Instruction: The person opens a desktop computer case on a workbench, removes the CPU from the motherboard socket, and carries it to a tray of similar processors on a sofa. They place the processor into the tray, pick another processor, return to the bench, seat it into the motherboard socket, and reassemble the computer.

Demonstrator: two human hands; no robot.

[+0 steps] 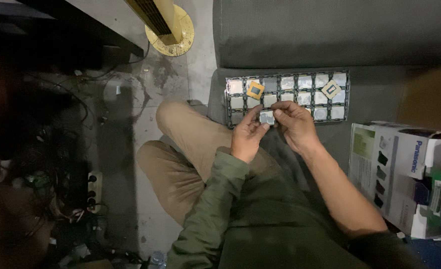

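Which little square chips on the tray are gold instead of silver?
Two: one gold chip near the tray's left end, and another gold chip near its right end. Both lie crooked on top; the others are silver and sit straight.

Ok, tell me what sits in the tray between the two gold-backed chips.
In the head view, silver-topped chips fill the tray slots between the left gold chip and the right one.

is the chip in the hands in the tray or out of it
Out: both hands, left and right, pinch the chip above the tray's front edge.

One tray (227,99); one box (405,174); two hands (248,137).
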